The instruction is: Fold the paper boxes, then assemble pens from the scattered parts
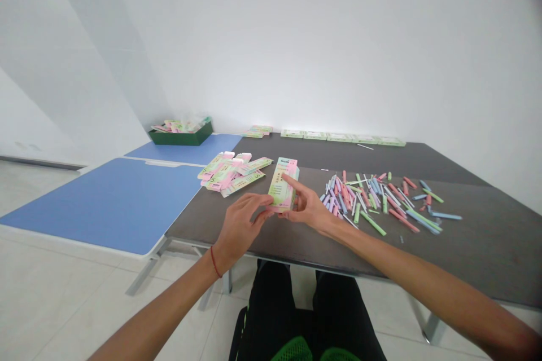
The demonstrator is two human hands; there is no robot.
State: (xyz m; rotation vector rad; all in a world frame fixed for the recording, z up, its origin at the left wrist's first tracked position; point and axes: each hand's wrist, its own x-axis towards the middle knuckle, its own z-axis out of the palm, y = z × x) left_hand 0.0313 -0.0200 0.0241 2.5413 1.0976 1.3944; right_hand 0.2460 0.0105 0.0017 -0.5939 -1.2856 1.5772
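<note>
A pastel green-and-pink printed cardboard carton stands upright on its end on the dark grey table, held between my hands. My left hand, with a red string at the wrist, grips its lower left side. My right hand presses on its front, the index finger stretched across the printed face. To the left lies a heap of flat printed cartons. To the right, many loose pink, blue and green sticks lie scattered.
A row of flat pale green boxes lines the far table edge beside a small carton stack. A green tray of cartons sits on a blue table. Another blue table adjoins on the left. White walls stand behind.
</note>
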